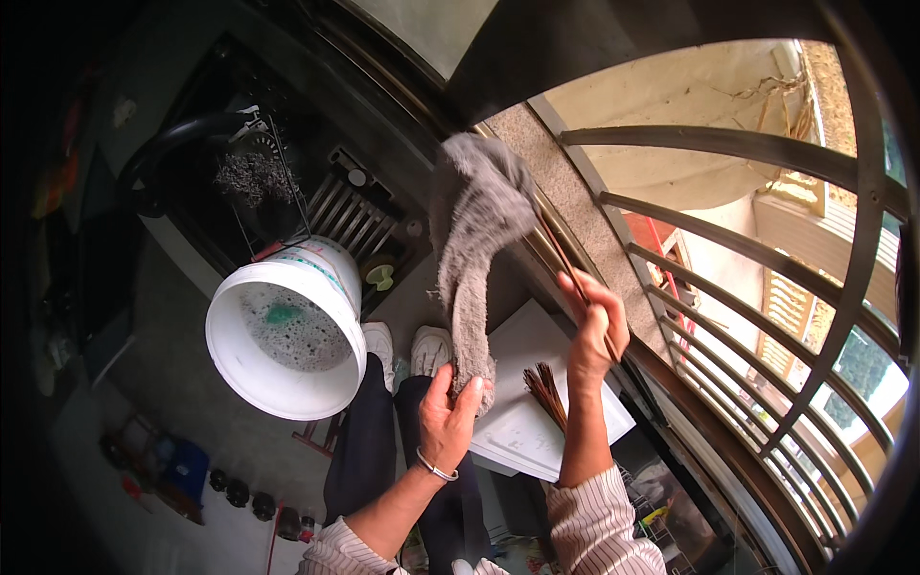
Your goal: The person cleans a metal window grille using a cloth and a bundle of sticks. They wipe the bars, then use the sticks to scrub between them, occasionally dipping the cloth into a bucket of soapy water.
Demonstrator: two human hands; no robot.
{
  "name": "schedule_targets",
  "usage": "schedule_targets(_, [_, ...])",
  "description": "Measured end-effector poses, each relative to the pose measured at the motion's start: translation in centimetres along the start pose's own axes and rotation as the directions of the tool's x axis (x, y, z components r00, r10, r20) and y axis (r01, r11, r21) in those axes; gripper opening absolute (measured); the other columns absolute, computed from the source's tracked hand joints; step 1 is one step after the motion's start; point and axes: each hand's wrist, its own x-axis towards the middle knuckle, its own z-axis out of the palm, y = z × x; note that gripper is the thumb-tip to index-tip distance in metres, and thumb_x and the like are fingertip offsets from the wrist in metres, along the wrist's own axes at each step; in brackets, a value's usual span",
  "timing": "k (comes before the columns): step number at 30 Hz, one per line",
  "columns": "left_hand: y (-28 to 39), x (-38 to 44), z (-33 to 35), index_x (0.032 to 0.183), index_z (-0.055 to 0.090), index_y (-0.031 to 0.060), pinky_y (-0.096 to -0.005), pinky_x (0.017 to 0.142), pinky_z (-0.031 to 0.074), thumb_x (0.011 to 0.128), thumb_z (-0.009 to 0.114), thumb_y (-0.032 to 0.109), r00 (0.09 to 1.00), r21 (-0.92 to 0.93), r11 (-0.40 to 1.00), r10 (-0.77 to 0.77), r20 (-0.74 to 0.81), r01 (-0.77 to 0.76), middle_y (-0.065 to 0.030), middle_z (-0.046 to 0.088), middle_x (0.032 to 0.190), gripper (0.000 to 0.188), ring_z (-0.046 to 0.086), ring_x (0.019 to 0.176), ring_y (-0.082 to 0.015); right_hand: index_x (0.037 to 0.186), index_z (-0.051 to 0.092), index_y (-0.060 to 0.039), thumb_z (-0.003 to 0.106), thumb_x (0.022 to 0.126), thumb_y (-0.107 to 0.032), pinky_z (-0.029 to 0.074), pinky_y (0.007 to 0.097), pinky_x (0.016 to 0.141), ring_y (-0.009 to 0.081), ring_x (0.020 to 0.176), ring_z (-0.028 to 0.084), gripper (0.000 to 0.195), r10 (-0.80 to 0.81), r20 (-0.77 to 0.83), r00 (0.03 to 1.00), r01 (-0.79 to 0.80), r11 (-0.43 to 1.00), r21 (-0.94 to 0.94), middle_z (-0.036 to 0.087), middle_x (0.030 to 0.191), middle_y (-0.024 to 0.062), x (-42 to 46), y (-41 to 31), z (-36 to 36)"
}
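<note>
My left hand (449,417), with a bracelet at the wrist, grips the lower end of a grey cloth (478,215). The cloth stretches upward, its bunched top slightly blurred beside the window track. My right hand (595,323) holds a thin dark stick (560,248), whose upper end meets the cloth's right edge; whether it is hooked into the cloth cannot be seen. To the left of my hands, a white plastic bucket (223,359) contains foamy water (295,327) with a green patch. A bundle of thin brown twigs (548,395) lies on a white surface beneath my right forearm.
Metal window bars (733,237) and a stone sill (582,187) run along the right. Behind the bucket are a slatted metal grate (356,208) and a dark fibrous clump (255,176). A light green plastic item (381,274) sits near the bucket. My shoes are below.
</note>
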Motion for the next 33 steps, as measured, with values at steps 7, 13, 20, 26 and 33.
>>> schedule_targets(7, [-0.3, 0.1, 0.3, 0.100, 0.057, 0.0004, -0.0214, 0.065, 0.045, 0.090, 0.058, 0.012, 1.000, -0.011, 1.000, -0.007, 0.001, 0.007, -0.0018, 0.065, 0.083, 0.016, 0.054, 0.071, -0.0053, 0.089, 0.055, 0.0060, 0.034, 0.082, 0.001, 0.050, 0.0387, 0.087, 0.0306, 0.093, 0.065, 0.023, -0.248, -0.027, 0.968, 0.218, 0.896, -0.388, 0.056, 0.110, 0.0240, -1.0, 0.1, 4.5])
schedule_targets(13, [1.1, -0.3, 0.0, 0.111, 0.052, -0.0024, -0.0225, 0.078, 0.042, 0.092, 0.051, 0.010, 0.999, 0.016, 0.999, -0.036, 0.006, 0.036, -0.0040, 0.062, 0.094, 0.023, 0.054, 0.082, -0.0081, 0.090, 0.061, 0.0020, 0.041, 0.078, 0.005, 0.049, 0.0355, 0.086, 0.0297, 0.096, 0.063, 0.023, -0.330, 0.128, 0.935, 0.354, 0.861, -0.365, 0.058, 0.110, 0.0230, -0.6, 1.6, 6.4])
schedule_targets(20, [0.8, -0.3, 0.4, 0.104, 0.055, -0.0013, -0.0212, 0.073, 0.043, 0.092, 0.052, 0.011, 0.999, 0.021, 0.999, -0.025, 0.027, 0.024, -0.0038, 0.064, 0.089, 0.018, 0.055, 0.077, -0.0064, 0.077, 0.060, 0.0017, 0.045, 0.075, 0.001, 0.049, 0.0358, 0.075, 0.0321, 0.081, 0.062, 0.016, -0.094, 0.210, 0.973, 0.212, 0.726, -0.654, 0.062, 0.084, 0.0200, 2.2, -5.0, -0.6])
schedule_targets(26, [0.3, 0.0, -0.4, 0.117, 0.054, -0.0024, -0.0214, 0.068, 0.046, 0.089, 0.057, 0.008, 0.992, -0.035, 0.997, -0.059, 0.112, 0.063, -0.0033, 0.063, 0.086, 0.030, 0.056, 0.075, -0.0061, 0.078, 0.059, 0.0010, 0.048, 0.077, 0.000, 0.047, 0.0404, 0.063, 0.0356, 0.067, 0.057, 0.010, -0.058, 0.310, 0.949, 0.308, 0.393, -0.867, 0.057, 0.075, 0.0190, -0.2, -5.0, -4.1])
schedule_targets(33, [0.8, -0.1, -1.3, 0.113, 0.055, -0.0030, -0.0209, 0.069, 0.045, 0.089, 0.056, 0.007, 0.996, -0.140, 0.986, -0.094, 0.006, 0.094, -0.0018, 0.061, 0.084, 0.025, 0.055, 0.074, -0.0058, 0.084, 0.060, 0.0001, 0.045, 0.078, -0.001, 0.049, 0.0421, 0.080, 0.0373, 0.093, 0.059, 0.016, -0.280, 0.145, 0.949, 0.274, 0.505, -0.818, 0.060, 0.090, 0.0230, -2.4, -1.9, 1.5])
